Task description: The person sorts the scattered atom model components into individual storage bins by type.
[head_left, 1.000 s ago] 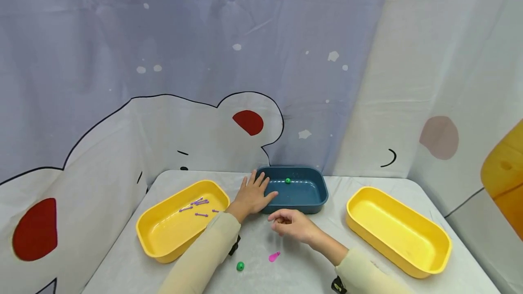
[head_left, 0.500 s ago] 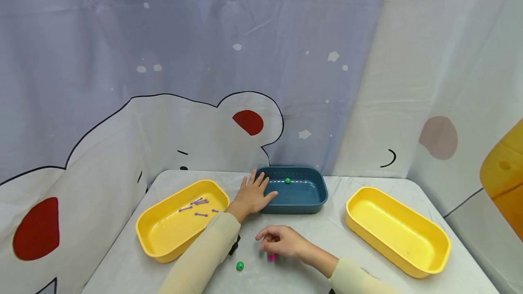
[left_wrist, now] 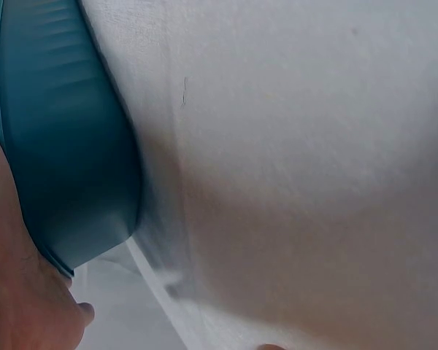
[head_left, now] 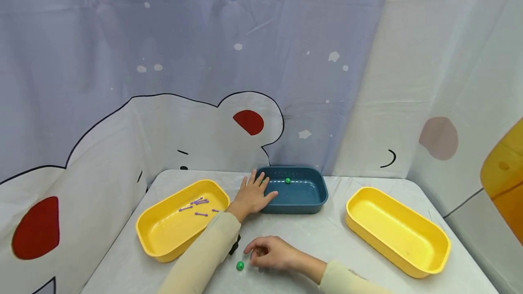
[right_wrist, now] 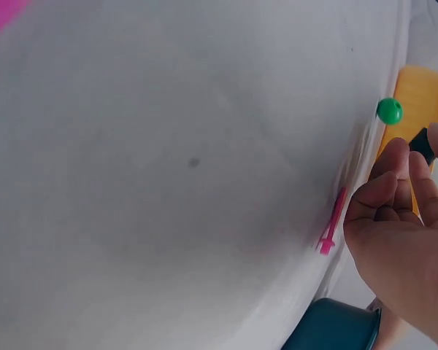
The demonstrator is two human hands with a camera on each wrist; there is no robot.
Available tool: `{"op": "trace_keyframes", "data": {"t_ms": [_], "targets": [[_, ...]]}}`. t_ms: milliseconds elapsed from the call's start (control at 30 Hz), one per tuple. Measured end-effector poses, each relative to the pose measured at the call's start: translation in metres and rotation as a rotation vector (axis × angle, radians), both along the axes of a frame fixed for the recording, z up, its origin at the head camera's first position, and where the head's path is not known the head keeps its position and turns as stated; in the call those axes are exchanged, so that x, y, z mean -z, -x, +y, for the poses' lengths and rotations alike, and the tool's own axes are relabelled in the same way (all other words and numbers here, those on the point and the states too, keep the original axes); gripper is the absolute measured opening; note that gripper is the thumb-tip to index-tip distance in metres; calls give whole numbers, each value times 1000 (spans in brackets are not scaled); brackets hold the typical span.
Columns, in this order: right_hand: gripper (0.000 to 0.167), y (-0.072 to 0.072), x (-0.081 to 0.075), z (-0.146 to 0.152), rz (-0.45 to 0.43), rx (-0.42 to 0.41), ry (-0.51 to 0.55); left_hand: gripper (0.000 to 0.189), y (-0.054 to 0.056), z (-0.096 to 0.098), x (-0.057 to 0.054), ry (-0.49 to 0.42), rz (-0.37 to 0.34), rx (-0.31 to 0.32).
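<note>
My left hand lies with spread fingers over the left end of a dark blue tray; the left wrist view shows it at the tray's rim. My right hand hovers low above the table, fingers loosely bent, thumb and forefinger apart with nothing between them. Just left of its fingertips sits a green bead, also visible in the right wrist view. A slim pink piece with a wider end lies on the table beside this hand, hidden from the head view. One green bead is inside the blue tray.
On the left stands a yellow tray with several small purple sticks. A second yellow tray stands on the right. A pink patch shows in the right wrist view's corner. Printed cloth hangs behind the table.
My right hand has moved from near the blue tray toward the front left, down to the green bead, and now covers the pink piece in the head view. The left hand stays put.
</note>
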State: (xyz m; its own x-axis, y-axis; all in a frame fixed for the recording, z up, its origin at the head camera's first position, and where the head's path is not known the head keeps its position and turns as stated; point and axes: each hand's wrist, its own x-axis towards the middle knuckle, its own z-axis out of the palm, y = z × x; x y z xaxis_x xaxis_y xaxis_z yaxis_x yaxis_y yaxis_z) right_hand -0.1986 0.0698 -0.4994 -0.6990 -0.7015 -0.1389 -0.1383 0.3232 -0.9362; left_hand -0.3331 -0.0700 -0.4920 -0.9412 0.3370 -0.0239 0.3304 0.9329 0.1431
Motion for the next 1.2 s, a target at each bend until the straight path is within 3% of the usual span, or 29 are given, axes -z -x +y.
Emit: {"op": "trace_keyframes", "data": {"t_ms": [267, 533, 700, 1200], "targets": [[20, -1, 4, -10, 52, -29, -26, 80, -1, 0, -1, 0, 6, 7], [20, 3, 6, -17, 161, -91, -82, 80, -1, 0, -1, 23, 15, 14], [19, 4, 5, -22, 170, -121, -105, 81, 0, 0, -1, 24, 10, 13], [10, 3, 1, -27, 182, -111, -156, 80, -3, 0, -6, 12, -2, 15]]}}
